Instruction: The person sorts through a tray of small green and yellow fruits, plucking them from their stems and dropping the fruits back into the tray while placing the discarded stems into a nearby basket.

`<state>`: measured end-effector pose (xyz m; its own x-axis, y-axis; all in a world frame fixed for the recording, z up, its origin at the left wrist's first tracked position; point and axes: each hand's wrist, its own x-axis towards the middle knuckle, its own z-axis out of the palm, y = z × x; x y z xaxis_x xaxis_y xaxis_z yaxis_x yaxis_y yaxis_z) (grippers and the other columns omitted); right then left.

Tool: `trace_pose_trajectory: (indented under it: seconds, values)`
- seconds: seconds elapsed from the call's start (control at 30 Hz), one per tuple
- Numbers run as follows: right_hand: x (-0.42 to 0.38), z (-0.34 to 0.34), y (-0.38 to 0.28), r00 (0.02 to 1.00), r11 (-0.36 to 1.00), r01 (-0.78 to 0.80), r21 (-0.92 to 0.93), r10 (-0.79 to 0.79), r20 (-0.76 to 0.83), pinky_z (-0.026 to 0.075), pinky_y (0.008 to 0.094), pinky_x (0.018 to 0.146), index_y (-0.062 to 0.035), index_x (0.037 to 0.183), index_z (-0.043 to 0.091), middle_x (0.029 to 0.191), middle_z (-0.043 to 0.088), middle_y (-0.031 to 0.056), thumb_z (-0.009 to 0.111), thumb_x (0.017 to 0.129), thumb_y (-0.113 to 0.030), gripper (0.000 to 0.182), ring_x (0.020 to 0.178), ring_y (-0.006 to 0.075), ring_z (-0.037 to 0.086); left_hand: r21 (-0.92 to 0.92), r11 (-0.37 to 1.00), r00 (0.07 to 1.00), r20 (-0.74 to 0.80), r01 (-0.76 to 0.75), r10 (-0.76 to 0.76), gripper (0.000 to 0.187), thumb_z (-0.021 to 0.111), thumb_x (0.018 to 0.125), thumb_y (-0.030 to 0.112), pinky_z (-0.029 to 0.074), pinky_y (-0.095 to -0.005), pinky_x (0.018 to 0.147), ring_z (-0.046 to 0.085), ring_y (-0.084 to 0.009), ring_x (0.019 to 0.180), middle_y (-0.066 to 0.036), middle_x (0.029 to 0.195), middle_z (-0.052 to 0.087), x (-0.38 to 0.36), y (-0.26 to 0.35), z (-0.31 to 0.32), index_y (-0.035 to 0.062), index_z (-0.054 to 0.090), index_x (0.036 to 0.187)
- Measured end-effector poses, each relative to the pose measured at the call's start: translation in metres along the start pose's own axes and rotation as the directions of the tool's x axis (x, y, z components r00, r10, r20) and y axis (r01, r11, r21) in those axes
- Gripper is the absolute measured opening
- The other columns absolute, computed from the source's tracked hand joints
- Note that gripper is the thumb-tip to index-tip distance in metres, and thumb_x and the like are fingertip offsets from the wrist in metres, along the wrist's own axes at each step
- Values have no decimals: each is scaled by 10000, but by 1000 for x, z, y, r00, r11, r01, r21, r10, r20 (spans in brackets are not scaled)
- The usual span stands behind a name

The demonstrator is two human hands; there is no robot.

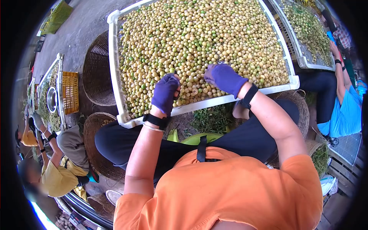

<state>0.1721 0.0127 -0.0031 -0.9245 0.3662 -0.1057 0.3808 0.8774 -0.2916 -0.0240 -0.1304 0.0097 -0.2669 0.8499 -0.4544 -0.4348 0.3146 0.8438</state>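
A: What are the fingers doing?

B: The fingers of the left hand, in a purple glove, are curled into a loose fist at the centre of the frame, resting on the near edge of the fruit layer. Whether they have hold of a fruit I cannot tell. The right hand, also gloved in purple, sits just right of centre with its fingers bent downward and their tips pressed among the fruit; its grip is hidden too.

A: Where is the fruit?

B: The small round yellow-green fruits fill a large white tray that takes up the upper middle of the frame. They lie directly under and ahead of both sets of fingertips, touching them, and spread away toward the top of the frame.

A: What else is around?

B: The person wears an orange shirt, filling the bottom of the frame, and a black wrist strap on each arm. A woven basket lies left of the tray. At the right edge, another person in a blue shirt reaches toward a second tray of fruit. At lower left, a person in a yellow shirt works at a third tray.
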Motion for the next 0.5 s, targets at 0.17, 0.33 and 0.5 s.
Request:
trace_pose_trajectory:
  seconds: [0.17,0.33,0.5]
  values:
    - [-3,-8,3,979,912,-65,405,137,-150,485,416,718,-52,880,639,852,625,160,667,823,-249,207,808,334,621,867,462,953,46,-188,300,363,625,870,224,503,-366,694,651,-267,786,-151,875,647,-1,-13,25,133,571,1218]
    - [-3,-27,8,941,834,-262,486,332,-61,497,406,697,-34,855,643,781,647,176,693,805,-292,267,762,356,632,934,-58,915,358,-353,187,246,621,852,337,505,-426,691,635,-303,845,-114,885,622,-1,-25,44,169,658,1028]
    - [-19,-27,27,949,936,-222,272,271,-158,482,437,691,-51,859,647,795,648,177,633,841,-300,250,778,363,629,922,-170,910,375,-347,176,162,551,890,252,505,-409,684,646,-275,849,-91,891,639,-1,-28,51,158,664,959]
